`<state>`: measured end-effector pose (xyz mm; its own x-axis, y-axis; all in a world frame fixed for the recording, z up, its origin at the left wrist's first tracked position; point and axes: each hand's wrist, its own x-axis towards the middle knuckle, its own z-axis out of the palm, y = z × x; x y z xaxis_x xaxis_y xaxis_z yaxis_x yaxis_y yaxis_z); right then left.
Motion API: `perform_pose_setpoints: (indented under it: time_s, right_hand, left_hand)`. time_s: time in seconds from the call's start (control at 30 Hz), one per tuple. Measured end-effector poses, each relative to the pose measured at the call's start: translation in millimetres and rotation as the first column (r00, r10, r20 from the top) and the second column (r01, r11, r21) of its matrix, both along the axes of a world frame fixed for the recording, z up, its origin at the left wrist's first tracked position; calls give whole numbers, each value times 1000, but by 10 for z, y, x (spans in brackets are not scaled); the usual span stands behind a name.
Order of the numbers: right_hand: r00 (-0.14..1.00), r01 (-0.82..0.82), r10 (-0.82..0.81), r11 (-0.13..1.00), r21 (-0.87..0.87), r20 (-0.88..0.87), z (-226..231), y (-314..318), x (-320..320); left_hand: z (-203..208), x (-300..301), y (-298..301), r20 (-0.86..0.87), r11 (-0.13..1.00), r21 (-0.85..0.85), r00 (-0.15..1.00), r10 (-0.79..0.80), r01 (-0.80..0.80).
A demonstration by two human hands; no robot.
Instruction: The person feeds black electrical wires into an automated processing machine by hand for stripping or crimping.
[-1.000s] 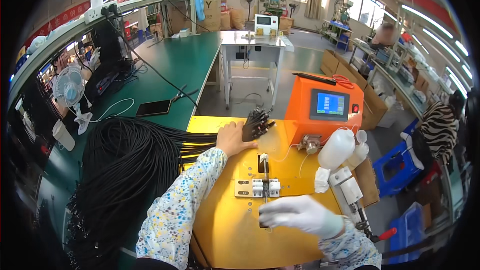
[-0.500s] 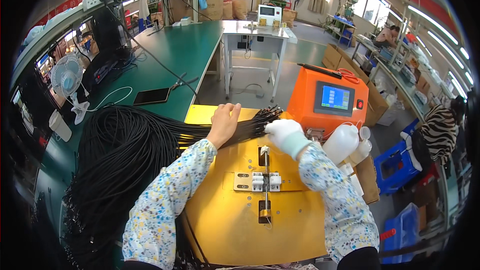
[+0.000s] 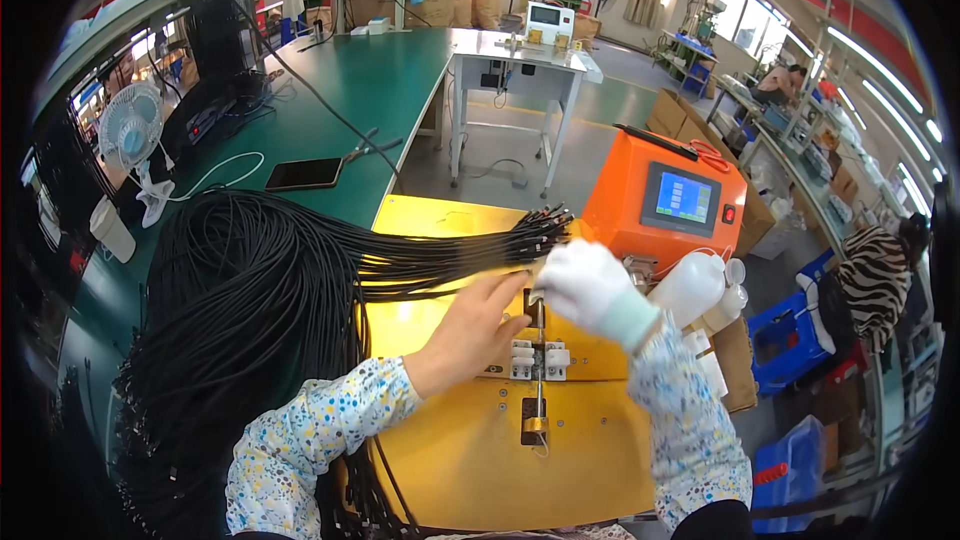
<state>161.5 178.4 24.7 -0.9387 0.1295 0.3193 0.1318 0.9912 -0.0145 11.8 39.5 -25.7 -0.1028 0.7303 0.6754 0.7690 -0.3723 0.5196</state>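
Observation:
My bare left hand (image 3: 468, 336) is over the yellow work plate (image 3: 450, 470), fingers stretched toward the right hand and nothing visible in them. Above the far end of a metal rod, my white-gloved right hand (image 3: 585, 285) has its fingers pinched together; whatever is between them is too small to make out. A thick bundle of black cables (image 3: 430, 258) crosses the plate's far part, its tips fanned out beyond both hands. White clamp blocks (image 3: 522, 360) flank the metal rod (image 3: 541, 398) at the plate's middle; my left hand partly covers this fixture.
An orange machine (image 3: 622, 202) with a blue screen stands at the plate's far right, a white plastic bottle (image 3: 690, 280) beside it. On the green table (image 3: 370, 70) lie a phone (image 3: 303, 174) and a small fan (image 3: 132, 130). Blue stools (image 3: 792, 325) stand at right.
My left hand has left the cable bundle and come nearer and to the right, beside the right hand. My right hand has drawn slightly nearer, away from the cable tips.

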Motion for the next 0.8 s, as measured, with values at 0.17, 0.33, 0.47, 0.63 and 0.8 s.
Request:
perform_pose_setpoints:
  time_s: [0.17, 0.33, 0.47, 0.63, 0.8]
  right_hand:
    - [985, 24, -103, 879, -476, -140, -169, -520, 496]
    - [904, 12, -407, 334, -943, -133, -387, -591, 694]
    - [908, 28, -408, 277, -960, -91, -461, -667, 634]
    - [865, 69, -502, 80, -994, 20, -469, -747, 552]
    - [870, 139, -493, 305, -942, -31, -528, -738, 523]
  left_hand:
    - [5, 103, -189, 249, 945, -224, 952, -180, 237]
    - [52, 123, -248, 355, 863, -376, 913, -203, 338]
    - [-16, 135, -227, 327, 864, -355, 913, -244, 358]
    - [-63, 130, -250, 332, 852, -381, 913, -238, 360]
    - [-103, 104, -238, 420, 766, -492, 883, -207, 414]
